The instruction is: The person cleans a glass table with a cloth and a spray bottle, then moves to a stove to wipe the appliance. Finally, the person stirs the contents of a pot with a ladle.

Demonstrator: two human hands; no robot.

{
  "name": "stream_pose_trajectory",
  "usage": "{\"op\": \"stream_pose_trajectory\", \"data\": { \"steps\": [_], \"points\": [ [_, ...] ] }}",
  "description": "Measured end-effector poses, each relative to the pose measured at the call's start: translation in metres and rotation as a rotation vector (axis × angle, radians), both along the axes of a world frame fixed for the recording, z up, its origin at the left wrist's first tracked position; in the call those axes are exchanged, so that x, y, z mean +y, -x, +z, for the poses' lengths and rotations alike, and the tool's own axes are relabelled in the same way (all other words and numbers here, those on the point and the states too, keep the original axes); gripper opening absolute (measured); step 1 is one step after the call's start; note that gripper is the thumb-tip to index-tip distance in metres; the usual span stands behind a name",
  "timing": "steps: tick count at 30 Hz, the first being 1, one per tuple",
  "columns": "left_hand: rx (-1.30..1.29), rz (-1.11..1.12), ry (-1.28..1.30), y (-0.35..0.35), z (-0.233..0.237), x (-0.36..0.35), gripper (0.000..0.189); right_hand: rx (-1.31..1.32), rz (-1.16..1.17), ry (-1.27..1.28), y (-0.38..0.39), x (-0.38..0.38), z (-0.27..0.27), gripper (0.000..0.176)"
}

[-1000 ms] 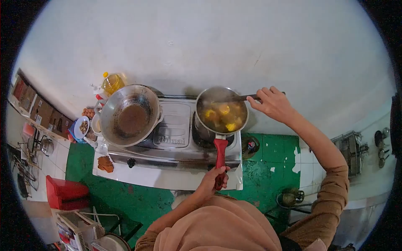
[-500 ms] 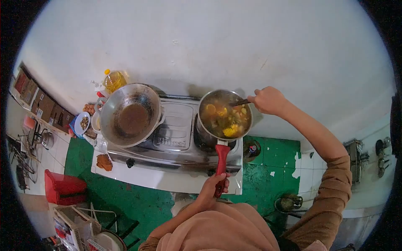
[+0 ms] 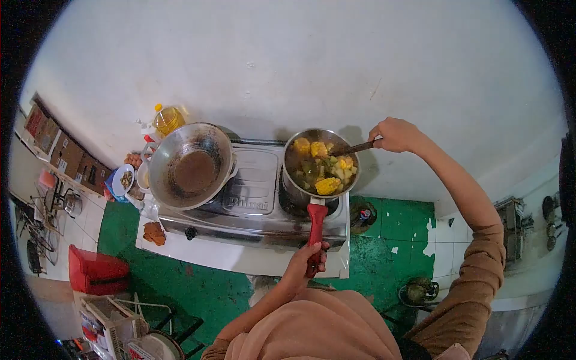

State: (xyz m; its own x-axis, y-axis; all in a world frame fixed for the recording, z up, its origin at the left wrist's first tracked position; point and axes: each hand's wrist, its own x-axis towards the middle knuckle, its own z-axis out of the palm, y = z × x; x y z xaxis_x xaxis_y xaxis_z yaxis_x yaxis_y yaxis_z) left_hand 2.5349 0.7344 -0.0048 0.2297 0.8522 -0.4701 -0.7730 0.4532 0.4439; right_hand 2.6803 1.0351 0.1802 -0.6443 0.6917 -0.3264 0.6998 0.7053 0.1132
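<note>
My left hand [image 3: 309,261] is wrapped around the red handle [image 3: 318,223] of a metal saucepan [image 3: 287,173], which sits on the right burner of the stove [image 3: 255,174]. Inside are broth, yellow corn pieces [image 3: 327,186] and pale green vegetable chunks. From the pan's right side, my right hand [image 3: 396,134] grips a dark-handled stirring utensil [image 3: 360,147]. Its head dips among the vegetables, so its shape is hidden. On the left burner rests a large metal wok [image 3: 195,171] with a brown residue at the bottom.
Behind the wok stands a yellow oil bottle [image 3: 168,121]. Eggs [image 3: 132,159] and a white plate [image 3: 116,187] of small food pieces lie to its left. A brown patch [image 3: 154,233] is at the counter's front left corner. The wall [image 3: 312,66] rises close behind the stove.
My right hand has moved slightly right and up, and more of the utensil's handle shows. The corn and vegetables have shifted in the pan, and less steam covers them.
</note>
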Motion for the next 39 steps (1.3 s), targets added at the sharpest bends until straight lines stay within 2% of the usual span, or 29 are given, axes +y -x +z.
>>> {"op": "stream_pose_trajectory", "data": {
  "steps": [7,10,13,18,25,27,33,35,39],
  "points": [
    [0.015,-0.005,0.008,0.001,0.000,0.000,0.031,-0.041,0.009,-0.105,-0.017,-0.044,0.018,0.021],
    [0.010,-0.005,0.016,0.001,0.001,0.000,0.031,-0.042,0.125,-0.256,-0.026,-0.068,0.020,0.021],
    [0.020,0.000,0.038,0.001,0.002,0.000,0.032,-0.081,0.155,-0.377,-0.033,-0.092,0.022,0.023],
    [0.051,-0.007,0.049,0.002,0.006,0.001,0.032,0.007,0.355,-0.666,-0.054,-0.123,0.022,0.037],
    [0.021,-0.033,0.040,0.005,0.004,0.002,0.033,-0.002,0.349,-0.736,-0.067,-0.157,0.034,0.036],
    [0.019,-0.042,0.035,0.006,0.001,0.002,0.033,0.047,0.338,-0.829,-0.069,-0.162,0.040,0.037],
    [0.015,-0.074,0.033,0.008,0.003,0.002,0.038,0.038,0.291,-0.787,-0.073,-0.181,0.057,0.037],
    [0.028,-0.105,0.007,0.009,0.004,0.003,0.032,0.025,0.288,-0.754,-0.070,-0.182,0.053,0.038],
    [0.017,-0.091,0.016,0.009,-0.001,0.003,0.038,0.018,0.314,-0.672,-0.057,-0.171,0.040,0.038]
  ]
}}
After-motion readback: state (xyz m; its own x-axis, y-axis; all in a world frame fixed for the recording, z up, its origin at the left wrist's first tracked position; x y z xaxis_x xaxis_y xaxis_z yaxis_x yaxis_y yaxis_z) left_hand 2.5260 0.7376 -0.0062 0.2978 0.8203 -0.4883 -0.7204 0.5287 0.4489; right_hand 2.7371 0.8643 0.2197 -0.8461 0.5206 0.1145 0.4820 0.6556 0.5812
